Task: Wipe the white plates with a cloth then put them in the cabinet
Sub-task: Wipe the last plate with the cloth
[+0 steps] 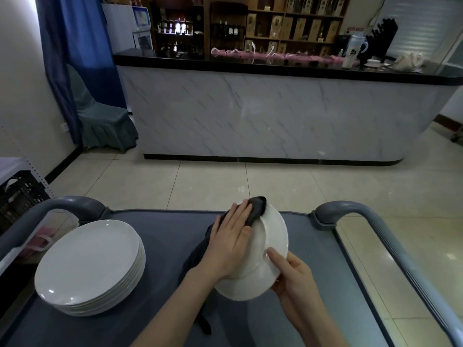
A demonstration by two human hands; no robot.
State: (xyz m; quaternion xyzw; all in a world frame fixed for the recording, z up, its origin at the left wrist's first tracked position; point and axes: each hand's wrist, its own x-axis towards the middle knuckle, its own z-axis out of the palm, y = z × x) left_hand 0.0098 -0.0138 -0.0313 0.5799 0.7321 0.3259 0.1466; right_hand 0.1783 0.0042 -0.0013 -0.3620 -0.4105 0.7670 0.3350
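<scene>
Presently left hand (230, 236) — fingers straight, together — presses dark cloth (258, 209) onto tilted white plate (275, 234); right hand (295, 279) pinches its lower rim.

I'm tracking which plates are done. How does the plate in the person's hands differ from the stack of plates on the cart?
The held plate is one plate, tilted above the cart; the stack is several, lying flat on it. The right hand grips the held plate's rim and the left hand presses a dark cloth on it; no hand touches the stack. Both are white and round.
</scene>
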